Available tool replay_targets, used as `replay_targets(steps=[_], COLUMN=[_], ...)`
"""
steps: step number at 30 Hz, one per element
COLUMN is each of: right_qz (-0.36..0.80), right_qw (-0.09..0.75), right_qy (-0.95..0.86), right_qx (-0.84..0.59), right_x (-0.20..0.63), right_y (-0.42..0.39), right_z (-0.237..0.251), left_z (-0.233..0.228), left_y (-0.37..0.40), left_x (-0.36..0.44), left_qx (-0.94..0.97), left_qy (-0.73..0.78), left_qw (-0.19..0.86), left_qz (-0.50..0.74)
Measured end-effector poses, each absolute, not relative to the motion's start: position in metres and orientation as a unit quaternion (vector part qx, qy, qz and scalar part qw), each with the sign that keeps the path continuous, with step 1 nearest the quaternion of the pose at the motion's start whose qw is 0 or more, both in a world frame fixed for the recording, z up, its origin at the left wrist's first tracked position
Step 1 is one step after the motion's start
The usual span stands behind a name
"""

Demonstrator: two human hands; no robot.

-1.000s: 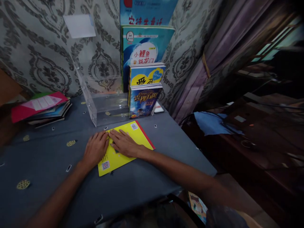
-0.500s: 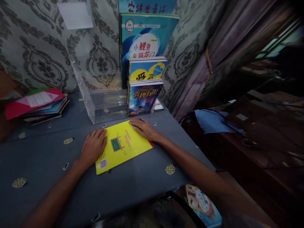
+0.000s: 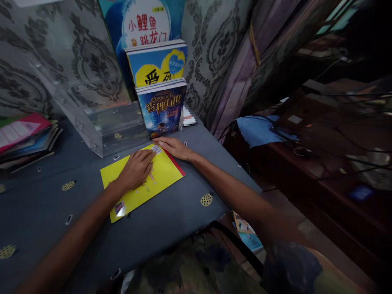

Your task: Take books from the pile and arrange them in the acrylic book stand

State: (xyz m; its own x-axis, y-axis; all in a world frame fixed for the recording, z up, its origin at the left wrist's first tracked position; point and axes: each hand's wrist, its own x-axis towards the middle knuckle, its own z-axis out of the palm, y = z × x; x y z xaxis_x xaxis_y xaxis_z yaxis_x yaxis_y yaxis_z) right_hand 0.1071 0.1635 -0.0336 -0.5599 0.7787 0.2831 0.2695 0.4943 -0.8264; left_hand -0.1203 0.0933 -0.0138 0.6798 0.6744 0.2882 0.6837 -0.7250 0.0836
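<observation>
A thin yellow book (image 3: 159, 177) with a red spine lies flat on the grey-blue tablecloth (image 3: 55, 212). My left hand (image 3: 136, 169) rests palm down across its middle, fingers spread toward the far edge. My right hand (image 3: 173, 147) lies flat on the book's far right corner, near the red spine. Neither hand grips anything. Just behind stands a clear acrylic book holder (image 3: 92, 122) with three upright books: a dark blue one (image 3: 162, 108) in front, a blue-and-yellow one (image 3: 157, 61) and a larger blue one (image 3: 143, 24) behind.
A stack of flat books (image 3: 21, 136) topped by a pink one lies at the far left. The patterned wall and a curtain (image 3: 245, 61) close the back. The table's edge drops off at the right, toward a dark cabinet (image 3: 321, 155) with a blue cloth (image 3: 260, 128).
My left hand slid from the book's left edge onto its middle. My right hand stays at the far right corner. The camera view shifted right and closer.
</observation>
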Motion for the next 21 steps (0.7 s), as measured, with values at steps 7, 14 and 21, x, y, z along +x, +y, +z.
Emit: replay_targets(steps=[7, 14, 21], right_qz=[0.364, 0.356, 0.348], right_qw=[0.333, 0.328, 0.322], right_qy=[-0.809, -0.816, -0.816], right_qx=[-0.319, -0.316, -0.33], right_x=[0.107, 0.108, 0.107], right_y=[0.163, 0.163, 0.159], right_z=[-0.032, -0.034, -0.033], left_z=[-0.013, -0.006, 0.0], left_y=[0.088, 0.068, 0.063], left_x=[-0.086, -0.074, -0.073], left_qx=[-0.943, -0.959, -0.963], left_qy=[-0.299, -0.241, -0.236], left_qw=[-0.034, -0.082, -0.1], left_qz=[-0.142, -0.121, -0.087])
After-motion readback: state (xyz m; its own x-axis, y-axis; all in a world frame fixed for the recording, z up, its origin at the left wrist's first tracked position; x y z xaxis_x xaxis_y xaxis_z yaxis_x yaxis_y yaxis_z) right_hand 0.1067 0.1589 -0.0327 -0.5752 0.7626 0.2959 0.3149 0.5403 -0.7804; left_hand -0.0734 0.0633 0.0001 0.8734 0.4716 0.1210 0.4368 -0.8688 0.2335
